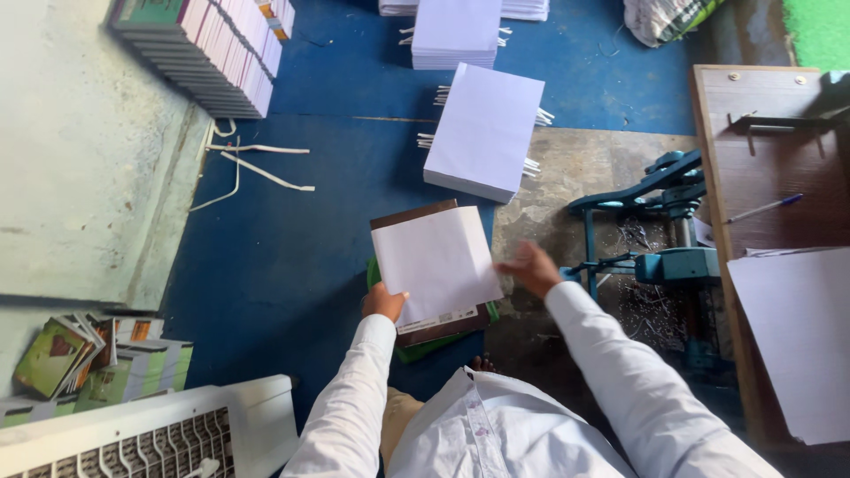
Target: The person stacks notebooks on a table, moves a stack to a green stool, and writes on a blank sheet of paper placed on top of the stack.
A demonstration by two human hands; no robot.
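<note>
My left hand [382, 303] grips the lower left corner of a thin stack of white sheets [436, 262] that rests on a brown board [416, 215]. A green pad [423, 348] shows beneath the board. My right hand [531, 266] is blurred at the stack's right edge, fingers apart, touching or just beside the paper. Both arms wear white sleeves.
Stacks of white paper [485, 129] stand ahead on the blue floor mat [292, 248]. A teal metal machine [666, 239] stands to the right beside a wooden table [726, 159] with a pen [765, 207] and sheets. Book piles [212, 53] and loose strips lie left.
</note>
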